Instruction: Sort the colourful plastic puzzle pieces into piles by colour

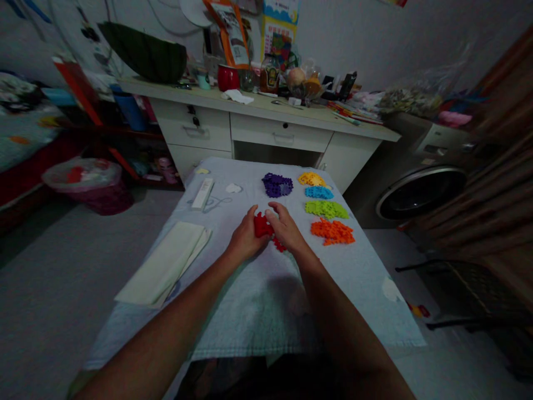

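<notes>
Both my left hand (246,234) and my right hand (286,226) are closed around red interlocking pieces (262,224) at the middle of the cloth-covered table (250,289). More red pieces show just under my right palm, partly hidden by it. Beyond my hands lies a heap of purple pieces (277,185). To the right, separate piles run from far to near: yellow pieces (312,179), blue pieces (318,192), green pieces (326,209) and orange pieces (332,231).
On the table's left are a folded cream cloth (164,264) and a white narrow box (203,194). A cluttered desk (266,114) stands behind, a washing machine (400,172) at right, a lined bin (89,186) at left. A dark chair (470,289) is at the right.
</notes>
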Available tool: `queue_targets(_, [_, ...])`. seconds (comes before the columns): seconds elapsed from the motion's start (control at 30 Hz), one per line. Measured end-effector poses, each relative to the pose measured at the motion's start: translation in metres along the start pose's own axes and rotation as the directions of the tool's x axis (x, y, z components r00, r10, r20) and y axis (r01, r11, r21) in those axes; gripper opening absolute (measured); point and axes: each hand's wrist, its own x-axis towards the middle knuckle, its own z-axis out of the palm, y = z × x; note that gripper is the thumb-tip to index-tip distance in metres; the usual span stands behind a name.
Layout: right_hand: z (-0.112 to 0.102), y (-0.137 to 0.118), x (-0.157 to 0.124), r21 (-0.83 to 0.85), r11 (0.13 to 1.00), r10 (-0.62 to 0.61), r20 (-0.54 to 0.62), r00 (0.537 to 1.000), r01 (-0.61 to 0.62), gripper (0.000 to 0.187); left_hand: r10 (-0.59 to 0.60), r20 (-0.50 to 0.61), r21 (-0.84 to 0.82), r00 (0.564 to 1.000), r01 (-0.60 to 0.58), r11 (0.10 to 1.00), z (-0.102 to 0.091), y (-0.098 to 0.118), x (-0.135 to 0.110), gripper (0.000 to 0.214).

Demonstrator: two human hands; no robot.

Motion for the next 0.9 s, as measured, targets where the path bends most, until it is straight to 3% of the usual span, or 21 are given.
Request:
queue_targets(0.13, [-0.043,0.009,-0.018,-0.275,0.961,-0.018,0.058,0.998,0.033,0.038,0.064,-0.052,0.041,0.997,-0.062,0.997,-0.003,-0.016,-0.003,0.095])
queue_targets(0.27, [-0.078,0.023,-0.067,-0.598,0.801,0.169,0.178,0.969,-0.03,0.056,0.125,-0.066,0.069,0.99,-0.121,0.99,-0.001,-0.026,-0.007,0.09])
queue_targets(0.37, [-0.088,0.032,-0.097,-0.674,0.737,0.283,0.253,0.925,-0.041,0.052,0.136,-0.039,0.099,0.99,-0.131,0.986,-0.001,-0.029,-0.007,0.076])
queue_targets(0.5, [-0.088,0.037,-0.1,-0.655,0.756,0.289,0.331,0.898,-0.002,0.032,0.161,0.0,0.137,0.987,-0.16,0.978,-0.005,-0.028,-0.006,0.048])
queue_targets(0.63, [-0.069,0.028,-0.072,-0.582,0.812,0.204,0.359,0.911,0.048,0.031,0.158,-0.012,0.108,0.987,-0.156,0.982,-0.008,-0.023,-0.005,0.038])
queue_targets(0.8, [-0.035,0.008,-0.036,-0.34,0.925,-0.072,0.274,0.959,0.167,0.045,0.177,-0.055,0.01,0.983,-0.177,0.984,-0.009,-0.017,-0.007,0.031])
queue_targets(0.9, [-0.044,0.018,-0.024,-0.287,0.943,-0.137,0.127,0.982,0.168,0.045,0.195,-0.063,-0.027,0.979,-0.197,0.98,-0.009,-0.019,-0.008,0.029])
